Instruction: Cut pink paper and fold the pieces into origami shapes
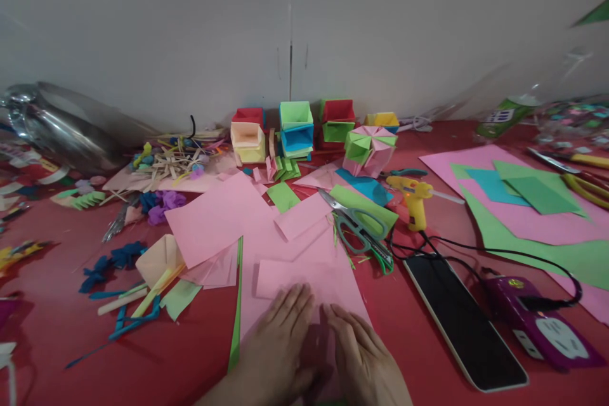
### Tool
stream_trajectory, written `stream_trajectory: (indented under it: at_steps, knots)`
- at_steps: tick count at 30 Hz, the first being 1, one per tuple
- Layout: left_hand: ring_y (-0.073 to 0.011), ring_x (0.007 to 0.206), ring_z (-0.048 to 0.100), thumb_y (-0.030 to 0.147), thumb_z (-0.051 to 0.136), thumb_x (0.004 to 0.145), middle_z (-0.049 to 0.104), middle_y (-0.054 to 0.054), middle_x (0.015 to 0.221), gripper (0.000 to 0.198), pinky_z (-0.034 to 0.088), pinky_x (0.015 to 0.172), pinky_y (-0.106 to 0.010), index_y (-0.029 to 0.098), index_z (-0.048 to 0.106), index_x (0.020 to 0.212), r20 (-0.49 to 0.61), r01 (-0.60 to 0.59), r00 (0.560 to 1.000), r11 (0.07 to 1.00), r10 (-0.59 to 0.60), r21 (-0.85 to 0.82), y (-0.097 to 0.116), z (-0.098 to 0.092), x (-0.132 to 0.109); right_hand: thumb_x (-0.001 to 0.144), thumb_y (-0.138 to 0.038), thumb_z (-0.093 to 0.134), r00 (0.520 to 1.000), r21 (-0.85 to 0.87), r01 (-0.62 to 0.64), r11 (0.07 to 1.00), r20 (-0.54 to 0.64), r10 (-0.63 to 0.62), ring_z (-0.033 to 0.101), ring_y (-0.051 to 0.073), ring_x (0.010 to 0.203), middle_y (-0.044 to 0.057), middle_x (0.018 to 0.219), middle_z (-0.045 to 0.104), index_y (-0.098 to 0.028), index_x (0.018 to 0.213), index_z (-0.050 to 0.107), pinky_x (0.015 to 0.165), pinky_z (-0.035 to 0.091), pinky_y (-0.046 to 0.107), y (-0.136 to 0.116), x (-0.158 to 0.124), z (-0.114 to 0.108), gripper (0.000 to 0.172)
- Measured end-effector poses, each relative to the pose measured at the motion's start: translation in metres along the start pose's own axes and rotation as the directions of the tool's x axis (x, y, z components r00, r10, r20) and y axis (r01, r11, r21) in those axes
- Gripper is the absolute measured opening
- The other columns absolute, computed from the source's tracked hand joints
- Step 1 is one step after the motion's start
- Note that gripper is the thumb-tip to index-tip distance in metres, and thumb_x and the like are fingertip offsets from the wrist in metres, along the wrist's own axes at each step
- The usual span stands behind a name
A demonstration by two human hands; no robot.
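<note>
A folded piece of pink paper (280, 274) lies on a larger pink sheet (259, 235) in front of me. My left hand (285, 336) is open, its fingers stretched flat over the lower part of the folded piece. Beside it, my right hand (361, 352) has its fingers extended close together, tips down at the pink paper; its thumb is hidden. Just above are a small pink strip (304, 216) and grey-green scissors (359, 225), with a green-handled utility knife (383, 257) next to them.
On the right are a yellow glue gun (413, 198), a phone (464, 320), a purple power adapter (542, 323) with black cable, and coloured sheets (518, 222). Folded paper boxes (295, 130) stand by the wall. Leftward are craft sticks (178, 162) and a metal kettle (71, 133).
</note>
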State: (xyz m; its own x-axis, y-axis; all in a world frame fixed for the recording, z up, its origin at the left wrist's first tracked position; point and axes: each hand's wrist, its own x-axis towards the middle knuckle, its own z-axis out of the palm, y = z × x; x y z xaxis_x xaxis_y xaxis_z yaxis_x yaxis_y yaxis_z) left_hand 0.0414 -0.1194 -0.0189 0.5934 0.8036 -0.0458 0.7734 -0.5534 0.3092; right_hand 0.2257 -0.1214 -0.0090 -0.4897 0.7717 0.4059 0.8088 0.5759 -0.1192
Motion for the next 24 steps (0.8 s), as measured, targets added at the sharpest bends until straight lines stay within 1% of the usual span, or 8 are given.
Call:
stream_trajectory:
  at_steps: [4,5,8,12,19,21,23,24]
  knots:
    - [-0.0245,0.134,0.021,0.057,0.038,0.083,0.025,-0.011,0.146,0.082,0.022,0.105,-0.037,0.01,0.008,0.143,-0.128,0.054,0.991,0.987,-0.034,0.151,-0.006,0.006,-0.017,0.078,0.001,0.029,0.999,-0.018,0.036,0.999,-0.021,-0.036,0.065,0.018,0.092,0.007,0.101,0.071,-0.01,0.108,0.054,0.084,0.045,0.033,0.003,-0.002,-0.001,0.041]
    - [-0.0251,0.133,0.024,0.058,0.038,0.083,0.029,-0.013,0.145,0.084,0.023,0.104,-0.037,0.008,0.006,0.142,-0.168,0.072,0.985,0.98,-0.041,0.186,-0.008,0.005,-0.022,0.077,0.002,0.029,0.999,-0.018,0.036,0.999,-0.023,-0.037,0.064,0.018,0.093,0.006,0.101,0.071,-0.01,0.11,0.053,0.086,0.043,0.033,0.003,-0.003,-0.001,0.043]
    - [-0.0248,0.128,0.033,0.058,0.037,0.083,0.039,-0.012,0.14,0.084,0.025,0.101,-0.036,0.008,0.006,0.142,-0.241,0.122,0.969,0.955,-0.055,0.27,-0.015,0.001,-0.034,0.077,0.001,0.03,1.0,-0.002,0.01,1.0,-0.013,-0.01,0.064,0.017,0.093,0.006,0.101,0.071,-0.01,0.111,0.053,0.088,0.04,0.033,0.005,-0.004,-0.001,0.043]
    - [-0.0239,0.124,0.04,0.056,0.038,0.083,0.044,-0.01,0.137,0.082,0.025,0.1,-0.034,0.009,0.008,0.142,-0.278,0.161,0.958,0.93,-0.067,0.33,-0.022,-0.004,-0.042,0.079,-0.002,0.032,0.999,0.028,-0.032,0.999,0.004,0.032,0.065,0.016,0.09,0.004,0.099,0.071,-0.014,0.11,0.055,0.086,0.042,0.031,0.005,-0.003,-0.003,0.04]
    - [-0.0256,0.126,0.038,0.052,0.04,0.084,0.042,-0.01,0.138,0.078,0.027,0.1,-0.038,0.011,0.011,0.143,-0.283,0.122,0.959,0.933,-0.022,0.338,-0.028,-0.008,-0.044,0.079,-0.002,0.032,0.998,0.076,-0.052,0.996,0.051,0.048,0.066,0.02,0.087,0.006,0.096,0.071,-0.015,0.107,0.055,0.076,0.05,0.033,0.009,-0.006,-0.01,0.039]
    - [-0.0255,0.129,0.033,0.053,0.042,0.083,0.04,-0.01,0.14,0.078,0.029,0.1,-0.037,0.01,0.014,0.142,-0.283,0.103,0.959,0.944,-0.011,0.312,-0.031,-0.011,-0.045,0.081,-0.006,0.034,0.992,0.149,-0.116,0.982,0.069,0.106,0.066,0.019,0.084,0.006,0.093,0.071,-0.017,0.101,0.057,0.073,0.052,0.031,0.016,-0.005,-0.014,0.033]
    - [-0.0263,0.132,0.027,0.053,0.044,0.083,0.036,-0.012,0.142,0.078,0.03,0.101,-0.039,0.009,0.016,0.141,-0.317,0.134,0.947,0.956,-0.046,0.261,-0.034,-0.017,-0.044,0.084,-0.012,0.036,0.974,0.203,-0.225,0.953,0.082,0.212,0.065,0.018,0.084,0.007,0.091,0.07,-0.018,0.095,0.058,0.071,0.052,0.027,0.028,0.001,-0.02,0.026]
    - [-0.0267,0.133,0.025,0.052,0.044,0.083,0.034,-0.014,0.143,0.077,0.03,0.101,-0.04,0.009,0.016,0.141,-0.346,0.165,0.935,0.959,-0.078,0.23,-0.035,-0.021,-0.043,0.086,-0.015,0.036,0.968,0.196,-0.252,0.948,0.044,0.248,0.065,0.018,0.084,0.007,0.091,0.07,-0.019,0.094,0.058,0.072,0.052,0.027,0.036,0.007,-0.024,0.024]
